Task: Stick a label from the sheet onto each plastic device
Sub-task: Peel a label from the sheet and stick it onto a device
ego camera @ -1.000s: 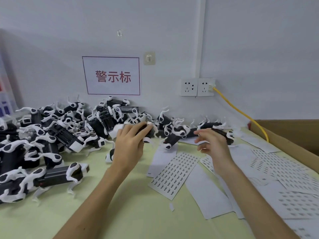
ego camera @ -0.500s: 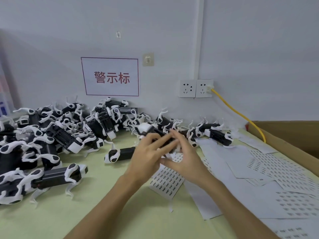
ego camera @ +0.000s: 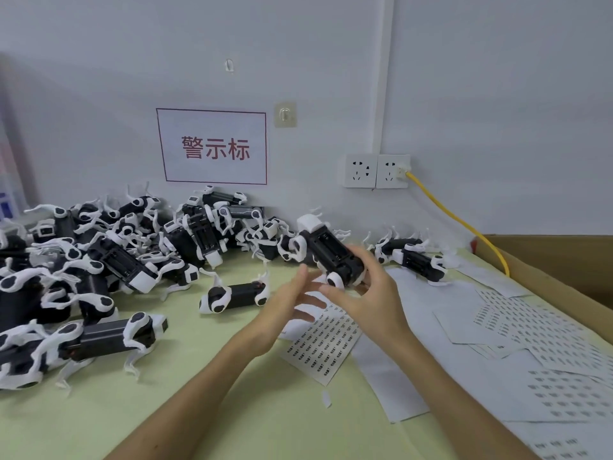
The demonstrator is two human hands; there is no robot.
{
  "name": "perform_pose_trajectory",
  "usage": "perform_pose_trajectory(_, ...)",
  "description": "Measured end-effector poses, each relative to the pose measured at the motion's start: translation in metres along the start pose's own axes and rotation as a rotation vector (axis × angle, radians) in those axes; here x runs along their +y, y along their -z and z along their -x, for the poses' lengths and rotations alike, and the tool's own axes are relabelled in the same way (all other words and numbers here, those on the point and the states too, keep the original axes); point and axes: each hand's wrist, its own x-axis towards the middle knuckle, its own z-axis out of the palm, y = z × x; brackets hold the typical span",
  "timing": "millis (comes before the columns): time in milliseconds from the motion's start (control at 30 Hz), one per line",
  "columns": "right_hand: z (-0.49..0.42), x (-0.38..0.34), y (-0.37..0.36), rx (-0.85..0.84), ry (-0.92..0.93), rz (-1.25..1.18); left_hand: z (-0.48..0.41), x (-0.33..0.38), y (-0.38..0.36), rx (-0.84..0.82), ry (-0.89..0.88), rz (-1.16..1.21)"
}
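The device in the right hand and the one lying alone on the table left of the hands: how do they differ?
The held device is off the table and tilted, its white end raised; the lone device lies flat on the table. The right hand grips the held device; nothing touches the lone device. Both are black with white parts.
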Motion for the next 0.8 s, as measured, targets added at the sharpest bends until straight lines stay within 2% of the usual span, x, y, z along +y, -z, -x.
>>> perform_pose_trajectory(167,0.007,-0.006,-0.01,-0.212,0.074,0.044,-0.007,0.005,0.014,0.149,-0.053,0.451)
perform_pose_trajectory(267,0.008,-0.005,-0.013,-0.269,0.077,0.042,-0.008,0.003,0.016,0.117,-0.063,0.563)
perform_pose_trajectory(433,0.009,-0.001,-0.009,-0.278,0.032,0.049,-0.004,0.0,0.008,-0.086,-0.024,0.525)
perform_pose_trajectory(667,0.01,-0.01,-0.013,-0.256,0.039,-0.045,-0.002,-0.002,0.008,-0.095,-0.009,0.56)
perform_pose_trajectory(800,0.007,-0.007,-0.01,-0.195,0.005,-0.06,-0.001,-0.002,0.006,-0.078,-0.025,0.486)
